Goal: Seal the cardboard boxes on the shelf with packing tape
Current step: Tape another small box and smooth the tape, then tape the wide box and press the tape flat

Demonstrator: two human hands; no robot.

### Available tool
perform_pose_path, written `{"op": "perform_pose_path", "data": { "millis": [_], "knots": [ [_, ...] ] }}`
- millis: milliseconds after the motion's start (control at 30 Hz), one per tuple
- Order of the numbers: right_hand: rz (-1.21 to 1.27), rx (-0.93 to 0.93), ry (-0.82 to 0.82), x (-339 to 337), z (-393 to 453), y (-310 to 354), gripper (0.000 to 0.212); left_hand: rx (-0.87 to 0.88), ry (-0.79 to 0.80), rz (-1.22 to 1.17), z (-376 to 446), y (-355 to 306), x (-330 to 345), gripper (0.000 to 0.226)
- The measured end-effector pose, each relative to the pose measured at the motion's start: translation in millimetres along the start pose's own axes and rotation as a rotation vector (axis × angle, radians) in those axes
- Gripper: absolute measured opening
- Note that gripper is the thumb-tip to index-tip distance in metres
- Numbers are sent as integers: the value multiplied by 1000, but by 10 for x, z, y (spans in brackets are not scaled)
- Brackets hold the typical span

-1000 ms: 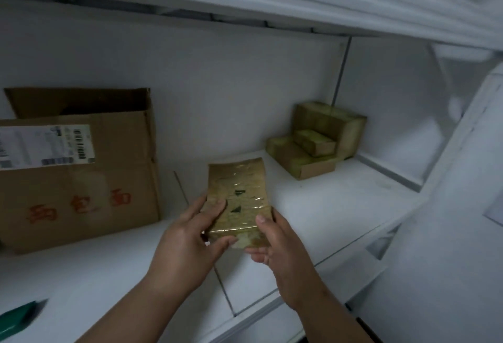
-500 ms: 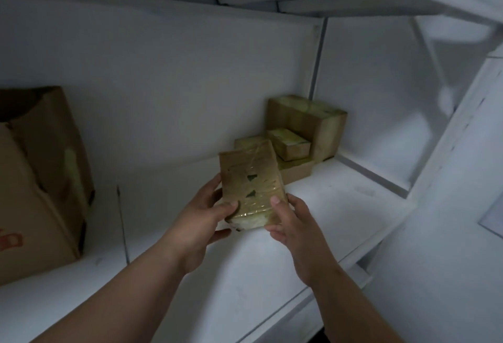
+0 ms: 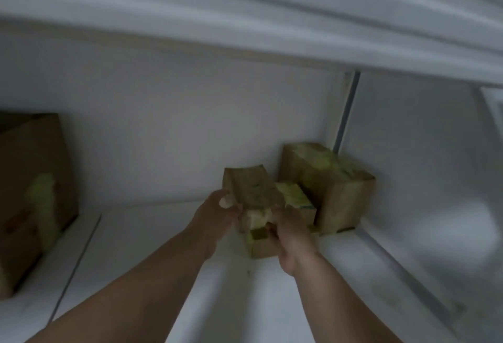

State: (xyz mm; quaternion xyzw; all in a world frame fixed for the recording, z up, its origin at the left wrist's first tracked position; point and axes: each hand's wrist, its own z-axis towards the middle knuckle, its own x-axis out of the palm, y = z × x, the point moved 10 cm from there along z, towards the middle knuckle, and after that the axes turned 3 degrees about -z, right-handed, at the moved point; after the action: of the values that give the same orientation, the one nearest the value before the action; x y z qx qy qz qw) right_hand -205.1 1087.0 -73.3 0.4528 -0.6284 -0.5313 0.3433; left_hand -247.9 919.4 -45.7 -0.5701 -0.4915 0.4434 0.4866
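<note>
A small taped cardboard box (image 3: 251,190) is held up between both hands, over the back right of the white shelf (image 3: 152,244). My left hand (image 3: 215,214) grips its left lower edge with the thumb on top. My right hand (image 3: 288,231) holds its right lower edge. Just behind and below it lies a stack of taped boxes: a tall one (image 3: 329,187) in the corner, a small one (image 3: 295,200) leaning beside it, and a low one (image 3: 261,244) under my hands. The frame is blurred.
A large brown carton (image 3: 32,195) stands at the left of the shelf. The upper shelf's underside (image 3: 272,16) hangs close above. A white side wall (image 3: 424,179) closes the shelf on the right.
Both hands have carried the small box to the right and further back, up to the stack in the corner. The view has swung right, so the large carton has slid to the left edge.
</note>
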Motion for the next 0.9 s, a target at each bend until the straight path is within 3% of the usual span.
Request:
{"op": "perform_pose_path", "data": {
  "millis": [67, 167, 333, 433, 467, 600, 767, 900],
  "knots": [
    [-90, -29, 26, -8, 105, 44, 44, -56, 74, 26, 71, 75, 203, 17],
    [-187, -37, 123, 34, 80, 35, 51, -105, 168, 36, 72, 135, 449, 28],
    [-332, -28, 204, 33, 5, 29, 21, -90, 166, 65, 147, 70, 575, 55],
    [-421, -42, 209, 65, -78, 43, 23, -38, 120, 100, 66, -10, 456, 41],
    [-430, -47, 211, 78, -129, 29, 25, -33, 85, 125, 35, 4, 352, 36],
    [-420, -94, 234, 298, -425, 22, 11, -20, -48, 214, -261, 140, -327, 64],
    [-472, -191, 367, 1344, -945, -79, 35, 2, -164, 174, -918, 254, -1470, 56],
    [-469, -208, 473, 2268, -1553, -275, 35, -36, -294, 152, -1528, 448, -2591, 47]
  ]
}}
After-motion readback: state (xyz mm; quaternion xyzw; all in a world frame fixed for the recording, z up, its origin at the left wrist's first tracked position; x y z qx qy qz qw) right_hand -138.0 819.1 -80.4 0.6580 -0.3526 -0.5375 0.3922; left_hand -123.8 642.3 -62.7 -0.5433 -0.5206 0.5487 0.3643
